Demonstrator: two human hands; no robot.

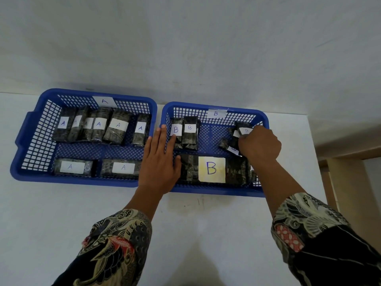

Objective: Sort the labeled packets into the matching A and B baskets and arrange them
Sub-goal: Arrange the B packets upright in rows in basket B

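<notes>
The left basket (31, 141) bears a paper tag reading "A" (104, 101) on its far wall and holds 8 packets each labelled "A" (118, 125); the right basket (216, 191) bears "B" (215, 113), with packets labelled "B" (175, 129), 1 large (211, 168).

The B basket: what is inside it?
The B basket holds two upright B packets at its left, a large B packet in front, and a few small packets under the right hand, which partly covers them, so their count is unclear.
</notes>
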